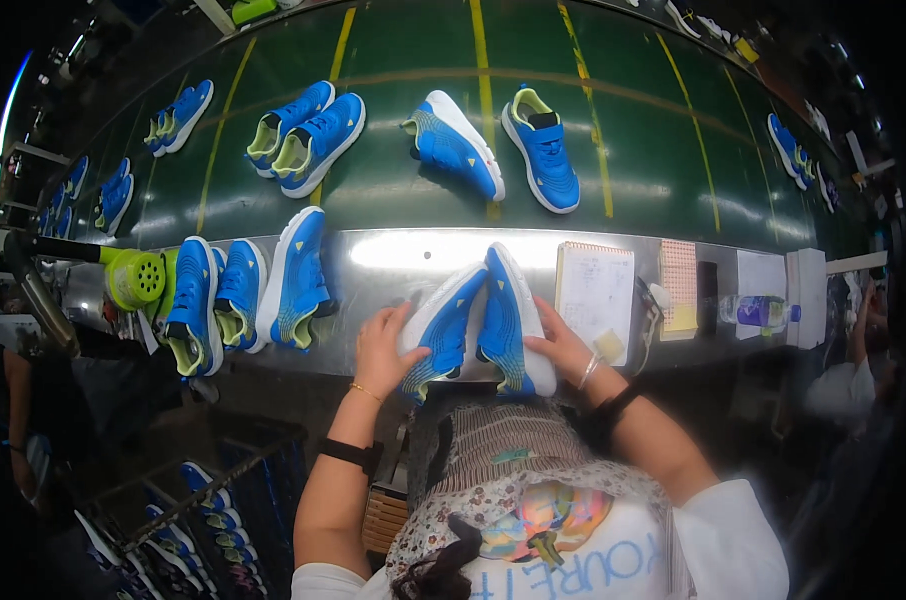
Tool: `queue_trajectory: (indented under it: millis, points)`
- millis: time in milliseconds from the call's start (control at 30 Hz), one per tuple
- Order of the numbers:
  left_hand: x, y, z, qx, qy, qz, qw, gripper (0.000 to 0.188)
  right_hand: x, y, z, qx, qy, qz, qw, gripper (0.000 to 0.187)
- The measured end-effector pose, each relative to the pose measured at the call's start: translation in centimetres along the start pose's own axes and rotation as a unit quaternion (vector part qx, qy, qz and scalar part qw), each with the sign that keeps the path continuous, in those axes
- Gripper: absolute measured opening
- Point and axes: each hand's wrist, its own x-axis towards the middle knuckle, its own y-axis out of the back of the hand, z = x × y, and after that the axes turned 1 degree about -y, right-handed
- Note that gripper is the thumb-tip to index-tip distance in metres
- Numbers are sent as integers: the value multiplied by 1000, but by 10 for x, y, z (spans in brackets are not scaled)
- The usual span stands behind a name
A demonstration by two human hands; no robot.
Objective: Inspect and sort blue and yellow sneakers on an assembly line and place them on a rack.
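On the metal ledge in front of me, my left hand [381, 348] is closed round the heel end of a blue sneaker [447, 330] with a white sole, its thumb over the side. Another blue sneaker [501, 320] leans beside it, and my right hand [561, 345] grips its heel end from the white sole side. Both shoes stand tilted on their sides, toes pointing away from me and touching or nearly so at the tips. Their soles face outward, toward my palms.
Several blue sneakers [239, 290] stand left on the ledge, near a lime-green blower nozzle [136, 279]. Beyond, a green conveyor [393, 200] with yellow lines carries more sneakers. A notebook [593, 290], a pink-checked pad [678, 280] and a bottle [753, 311] lie right. A shoe rack [203, 520] stands lower left.
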Motion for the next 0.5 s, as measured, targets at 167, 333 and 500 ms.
queue_trajectory:
  millis: [167,333,500]
  points:
    - [33,-30,-42,-369,5,-247,896,72,2,0,9,-39,34,16,999,75]
    - [31,-19,-31,-657,202,-294,664,53,-2,5,7,216,19,8,976,53]
    - [16,3,3,-889,163,-219,369,57,-6,-42,-31,457,23,-66,887,50]
